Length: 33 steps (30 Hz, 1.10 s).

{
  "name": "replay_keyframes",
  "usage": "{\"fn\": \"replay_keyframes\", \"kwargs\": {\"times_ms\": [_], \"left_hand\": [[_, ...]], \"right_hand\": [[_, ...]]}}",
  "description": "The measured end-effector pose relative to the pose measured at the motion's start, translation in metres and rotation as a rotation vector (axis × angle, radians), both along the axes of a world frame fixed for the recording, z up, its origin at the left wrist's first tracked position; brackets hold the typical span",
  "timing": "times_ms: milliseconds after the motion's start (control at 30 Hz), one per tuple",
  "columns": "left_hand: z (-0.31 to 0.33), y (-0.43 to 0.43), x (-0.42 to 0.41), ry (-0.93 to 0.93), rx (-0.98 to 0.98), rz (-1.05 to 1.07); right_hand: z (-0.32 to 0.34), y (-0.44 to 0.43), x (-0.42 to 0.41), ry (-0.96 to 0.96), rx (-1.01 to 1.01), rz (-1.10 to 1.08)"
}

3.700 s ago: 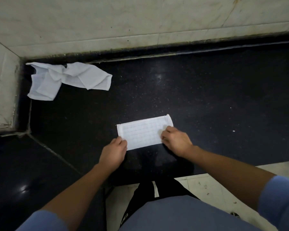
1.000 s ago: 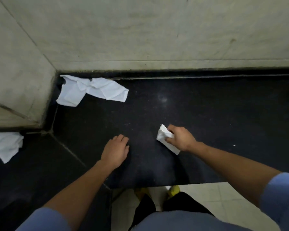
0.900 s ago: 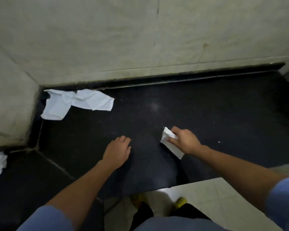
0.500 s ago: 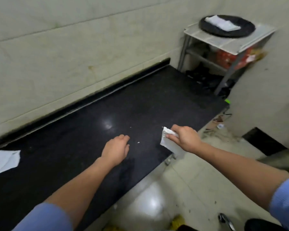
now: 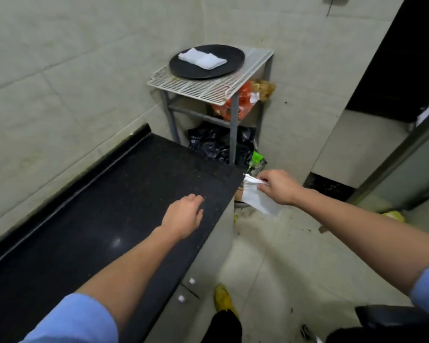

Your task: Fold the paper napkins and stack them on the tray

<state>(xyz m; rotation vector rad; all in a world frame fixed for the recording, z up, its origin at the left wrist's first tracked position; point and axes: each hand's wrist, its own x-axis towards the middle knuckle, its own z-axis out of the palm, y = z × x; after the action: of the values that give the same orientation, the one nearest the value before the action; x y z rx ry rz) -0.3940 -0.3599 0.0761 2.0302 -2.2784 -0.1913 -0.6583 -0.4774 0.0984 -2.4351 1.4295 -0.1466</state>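
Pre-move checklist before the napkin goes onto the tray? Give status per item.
1. Folded napkin pinched in right hand: ok.
2. Napkin fold holding: cannot tell; it hangs loosely off the fingers.
3. Tray in view on the wire rack: ok.
4. Stacked napkins already on the tray, open room beside them: ok.
5. Left hand empty, over the black counter, out of the path: ok.
6. Right hand over the tray: not ok; it is past the counter's end, short of the rack.
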Motion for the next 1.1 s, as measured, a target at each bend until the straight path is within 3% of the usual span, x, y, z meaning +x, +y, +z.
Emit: {"fn": "replay_keyframes", "kwargs": {"times_ms": [233,567,933,1100], "left_hand": [[0.013,-0.162,-0.009,0.062,-0.106,-0.037],[0.076,-0.334,0.017,0.074,-0.234,0.039],[0.089,-0.476,0.049,0.037,-0.324,0.344],[0.089,-0.544,0.047,0.039,-0.218,0.552]], "right_hand": [[0.040,-0.151,-0.012,-0.027,-0.104,0.009],[0.144,-0.340,0.050,-0.073,-0.326,0.105],[0.179,-0.549,0.153,-0.111,-0.386,0.389],[0.178,-0.635,0.205,-0.149,-0.318,0.559]]}}
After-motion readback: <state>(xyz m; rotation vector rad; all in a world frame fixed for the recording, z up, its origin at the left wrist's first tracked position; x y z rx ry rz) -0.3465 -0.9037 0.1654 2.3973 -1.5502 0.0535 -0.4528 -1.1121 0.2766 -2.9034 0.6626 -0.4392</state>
